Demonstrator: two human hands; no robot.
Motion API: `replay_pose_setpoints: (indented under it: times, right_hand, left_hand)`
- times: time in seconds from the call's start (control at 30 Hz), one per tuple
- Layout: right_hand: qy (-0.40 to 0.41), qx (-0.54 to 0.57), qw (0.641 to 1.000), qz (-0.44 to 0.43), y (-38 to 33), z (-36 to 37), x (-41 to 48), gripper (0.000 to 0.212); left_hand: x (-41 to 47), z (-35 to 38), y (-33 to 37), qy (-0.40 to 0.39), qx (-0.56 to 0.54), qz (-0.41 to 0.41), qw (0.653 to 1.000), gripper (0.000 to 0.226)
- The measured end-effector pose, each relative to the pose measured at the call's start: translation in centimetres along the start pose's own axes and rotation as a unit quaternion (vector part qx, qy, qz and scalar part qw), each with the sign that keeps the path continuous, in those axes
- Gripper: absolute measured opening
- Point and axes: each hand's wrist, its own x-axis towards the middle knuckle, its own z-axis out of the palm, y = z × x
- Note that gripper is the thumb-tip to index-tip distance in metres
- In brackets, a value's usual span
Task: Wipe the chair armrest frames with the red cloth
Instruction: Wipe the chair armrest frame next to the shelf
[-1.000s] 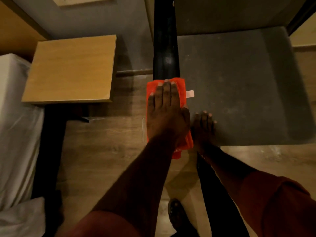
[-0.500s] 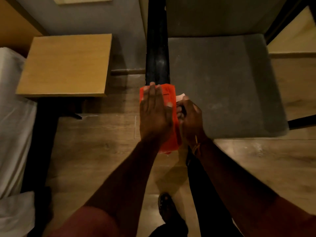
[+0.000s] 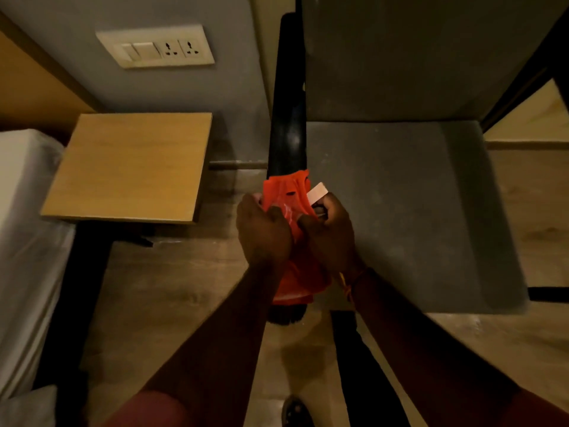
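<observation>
The red cloth (image 3: 289, 198) is wrapped over the near end of the chair's black armrest (image 3: 288, 124), which runs away from me at the centre of the view. My left hand (image 3: 263, 232) grips the cloth from the left side. My right hand (image 3: 331, 232) grips it from the right, and a white tag (image 3: 317, 192) sticks up above that hand. Both hands pinch the cloth around the armrest. The armrest's front tip (image 3: 284, 315) shows below the cloth. The grey chair seat (image 3: 409, 211) lies to the right.
A small wooden side table (image 3: 129, 164) stands to the left, with a white bed edge (image 3: 24, 241) beyond it. A switch and socket plate (image 3: 155, 47) is on the grey wall. The chair's right frame (image 3: 523, 87) is at the far right. My shoe (image 3: 297, 411) rests on the wood floor.
My left hand went from flat on top of the cloth to gripping its left side. My right hand left the seat and took hold of the cloth's right side. The view tilted up.
</observation>
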Motion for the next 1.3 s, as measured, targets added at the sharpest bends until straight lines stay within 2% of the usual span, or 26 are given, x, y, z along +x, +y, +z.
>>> replay_pose_setpoints:
  times: [0.03, 0.17, 0.27, 0.33, 0.43, 0.5, 0.57, 0.63, 0.67, 0.73, 0.77, 0.83, 0.9, 1.03, 1.17, 1.3]
  right_hand:
    - [0.007, 0.006, 1.000, 0.005, -0.7, -0.3, 4.4, 0.018]
    - [0.024, 0.034, 0.999, 0.007, -2.8, -0.4, 11.1, 0.013]
    - [0.027, 0.054, 0.998, 0.029, -4.7, -0.3, 18.9, 0.018]
    - [0.024, 0.063, 0.998, 0.012, -6.1, -0.2, 23.6, 0.022]
    - [0.001, 0.087, 0.996, 0.033, -6.9, 0.1, 28.8, 0.014]
    - [-0.004, 0.091, 0.994, 0.054, -6.7, 0.2, 31.4, 0.011]
    - [0.008, 0.144, 0.987, 0.076, -5.8, -0.1, 32.7, 0.024]
    - [0.003, 0.236, 0.967, 0.097, -4.2, -0.5, 33.1, 0.030]
    - [0.004, 0.230, 0.967, 0.111, -2.8, -0.5, 33.2, 0.030]
    - [-0.015, 0.072, 0.991, 0.115, 1.0, -0.6, 32.9, 0.034]
    - [-0.028, -0.060, 0.993, 0.100, 3.6, -0.7, 32.7, 0.040]
    - [-0.045, -0.278, 0.957, 0.073, 7.9, -0.7, 31.8, 0.059]
    - [-0.065, -0.389, 0.919, 0.018, 11.5, -0.8, 30.7, 0.070]
    - [-0.077, -0.481, 0.873, -0.013, 15.6, -0.9, 28.1, 0.073]
    - [-0.076, -0.512, 0.855, -0.024, 16.9, -0.5, 26.3, 0.074]
    - [-0.114, -0.526, 0.842, -0.035, 17.4, -1.5, 25.4, 0.077]
  left_hand:
    - [3.4, 1.6, 2.4, 0.002, 0.003, 0.001, 1.000, 0.031]
    - [8.5, 2.1, 6.5, -0.012, -0.019, 0.052, 0.998, 0.026]
    - [14.3, 3.5, 11.1, 0.016, -0.027, 0.085, 0.996, 0.023]
    - [18.1, 4.5, 13.7, 0.014, -0.060, 0.083, 0.995, 0.025]
    - [22.9, 5.9, 16.1, -0.008, -0.058, 0.062, 0.996, 0.033]
    - [25.0, 6.8, 16.9, -0.003, -0.015, 0.077, 0.997, 0.041]
    - [25.8, 7.9, 16.9, 0.026, 0.075, 0.142, 0.987, 0.055]
    - [26.1, 9.3, 16.6, -0.006, 0.161, 0.223, 0.961, 0.061]
    - [26.4, 10.2, 16.2, -0.041, 0.202, 0.249, 0.946, 0.062]
    - [26.8, 11.4, 15.3, -0.085, 0.288, 0.268, 0.915, 0.066]
    - [27.1, 11.9, 14.8, -0.081, 0.318, 0.274, 0.904, 0.068]
    - [27.6, 12.5, 14.2, -0.056, 0.344, 0.286, 0.893, 0.070]
    - [27.8, 12.7, 14.0, -0.043, 0.341, 0.291, 0.893, 0.071]
    - [27.9, 12.8, 14.1, -0.063, 0.342, 0.277, 0.896, 0.071]
    - [28.0, 12.5, 14.2, -0.084, 0.347, 0.280, 0.891, 0.069]
    - [27.5, 12.3, 13.9, -0.088, 0.350, 0.286, 0.888, 0.070]
